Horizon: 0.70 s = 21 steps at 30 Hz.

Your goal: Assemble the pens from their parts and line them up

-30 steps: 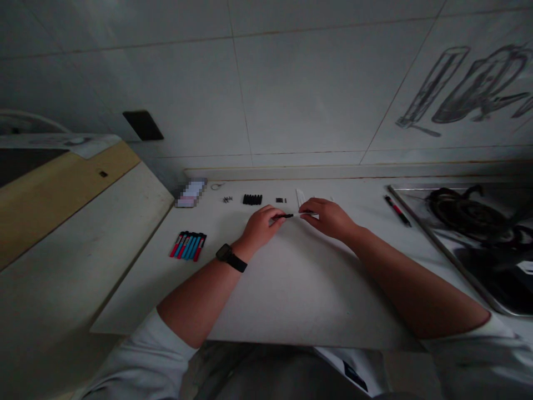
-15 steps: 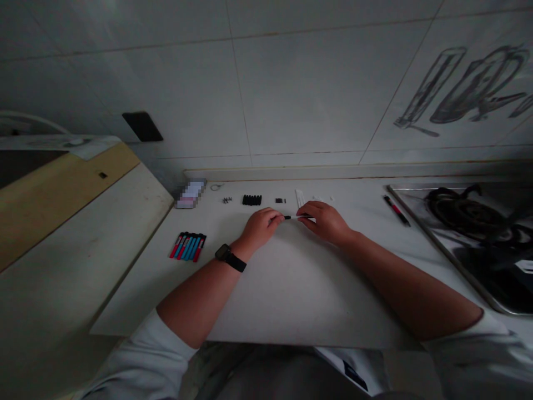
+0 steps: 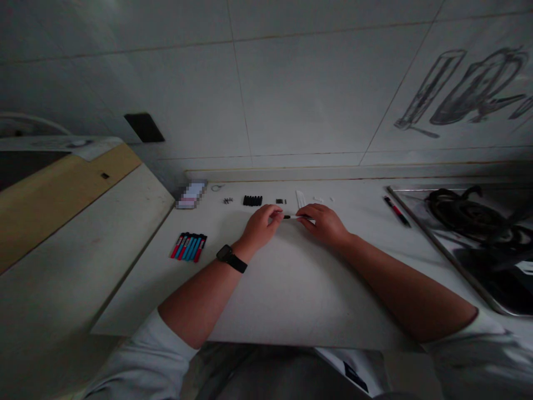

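Both my hands meet over the white counter (image 3: pixel 291 278) and pinch a thin pen part (image 3: pixel 291 216), black at its left end and white toward the right. My left hand (image 3: pixel 260 228), with a black watch on the wrist, grips the black end with closed fingers. My right hand (image 3: pixel 325 222) holds the white end, fingers pinched together. Just beyond the hands lie a row of black caps (image 3: pixel 252 200), a small black piece (image 3: pixel 280 200), tiny springs (image 3: pixel 227 200) and white tubes (image 3: pixel 300 197).
A bunch of red and blue pen barrels (image 3: pixel 189 246) lies to the left. A red and black pen (image 3: pixel 396 210) rests near a gas hob (image 3: pixel 478 233) at right. A blurred small box (image 3: pixel 190 194) sits by the tiled wall. A wooden-edged surface (image 3: pixel 62 194) stands at left.
The black piece in my left hand has slid along the white tube, so less black shows between the hands. My right hand has shifted slightly left and closer to the left hand.
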Motion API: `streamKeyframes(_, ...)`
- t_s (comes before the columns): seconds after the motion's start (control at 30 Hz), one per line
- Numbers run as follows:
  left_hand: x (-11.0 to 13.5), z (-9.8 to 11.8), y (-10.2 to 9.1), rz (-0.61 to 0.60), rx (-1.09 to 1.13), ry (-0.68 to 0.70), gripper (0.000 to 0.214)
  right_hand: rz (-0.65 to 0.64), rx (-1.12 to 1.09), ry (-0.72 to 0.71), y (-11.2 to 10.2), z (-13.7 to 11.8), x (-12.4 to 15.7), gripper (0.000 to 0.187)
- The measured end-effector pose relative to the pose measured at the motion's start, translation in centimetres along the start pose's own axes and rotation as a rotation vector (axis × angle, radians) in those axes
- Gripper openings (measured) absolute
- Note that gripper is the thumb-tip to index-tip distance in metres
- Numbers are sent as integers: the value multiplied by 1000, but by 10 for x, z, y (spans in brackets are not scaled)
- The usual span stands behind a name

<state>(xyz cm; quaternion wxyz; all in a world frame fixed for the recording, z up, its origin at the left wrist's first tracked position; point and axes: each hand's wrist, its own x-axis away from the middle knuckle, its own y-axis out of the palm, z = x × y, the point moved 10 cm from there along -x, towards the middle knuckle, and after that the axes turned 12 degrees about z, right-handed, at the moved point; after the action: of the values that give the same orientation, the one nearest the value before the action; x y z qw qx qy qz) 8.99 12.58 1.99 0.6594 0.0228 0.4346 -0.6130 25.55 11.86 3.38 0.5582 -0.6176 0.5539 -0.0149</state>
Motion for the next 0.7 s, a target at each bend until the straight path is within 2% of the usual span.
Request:
streamKeyframes(0.13, 0, -6, 4, -50, -87, -23, 37, 19, 2, -8, -3, -3, 0, 24)
streamKeyframes(0.2, 0, -6, 5, -58, -78, -20, 30, 20, 4, -11, -3, -2, 0, 24)
streamKeyframes(0.3, 0, -3, 4, -29, -1, -9, 8, 21, 9, 3, -2, 3, 1, 23)
streamKeyframes(0.4, -1, -5, 2, -12, 17, -29, 11, 29, 9, 8, -1, 6, 1, 23)
streamKeyframes(0.53, 0, -10, 5, -55, -74, -46, 33, 24, 6, -9, -1, 4, 1, 24)
streamKeyframes(0.7, 1, -9, 5, -35, 4, -49, 8, 45, 17, -37, -3, 2, 1, 22)
